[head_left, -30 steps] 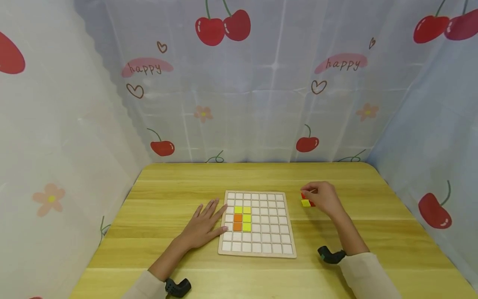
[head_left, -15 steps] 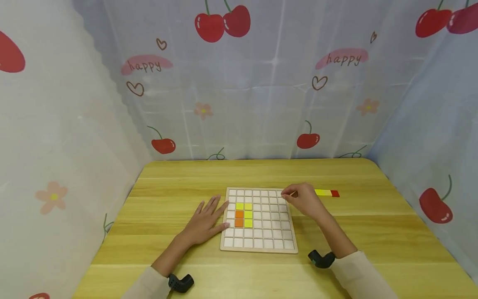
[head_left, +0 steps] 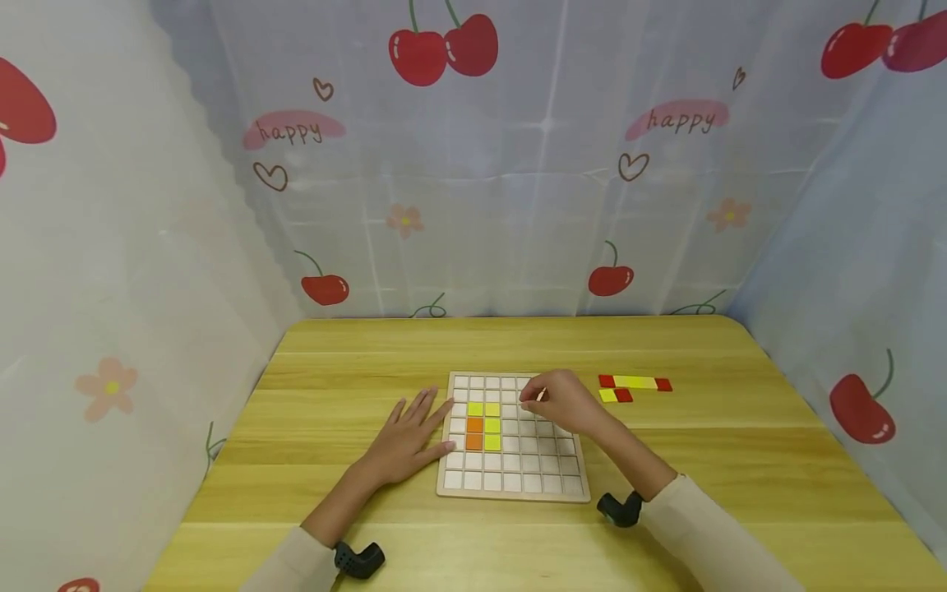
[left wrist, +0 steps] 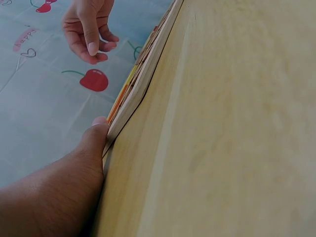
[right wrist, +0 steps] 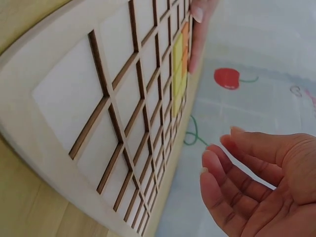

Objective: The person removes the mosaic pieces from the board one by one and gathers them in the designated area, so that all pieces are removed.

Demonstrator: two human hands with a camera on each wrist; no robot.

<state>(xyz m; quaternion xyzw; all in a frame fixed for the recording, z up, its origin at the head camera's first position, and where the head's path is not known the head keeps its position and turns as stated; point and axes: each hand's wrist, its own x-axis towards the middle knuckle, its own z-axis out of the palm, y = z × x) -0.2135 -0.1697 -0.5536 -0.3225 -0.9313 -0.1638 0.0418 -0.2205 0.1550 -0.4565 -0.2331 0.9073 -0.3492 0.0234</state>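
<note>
A square wooden grid board point(head_left: 547, 496) lies on the table, its cells pale. Several yellow tiles point(head_left: 491, 442) and two orange tiles point(head_left: 474, 425) fill cells left of its middle. My left hand point(head_left: 402, 444) lies spread at the board's left edge, with thumb and a finger touching its rim. Over the board's upper right part hovers my right hand point(head_left: 564, 401), thumb and fingertips drawn close together. In the right wrist view, no tile shows at the right hand's fingertips point(right wrist: 212, 153); anything between them would be hidden.
Right of the board lies a row of red and yellow tiles point(head_left: 635, 382), with a shorter red and yellow pair point(head_left: 616, 395) just in front. A curtain point(head_left: 473, 205) printed with cherries closes off the table's far side.
My right hand has moved left from the loose tiles to over the board, uncovering those tiles. My left hand stays at the board's left edge. The tiles on the board look the same.
</note>
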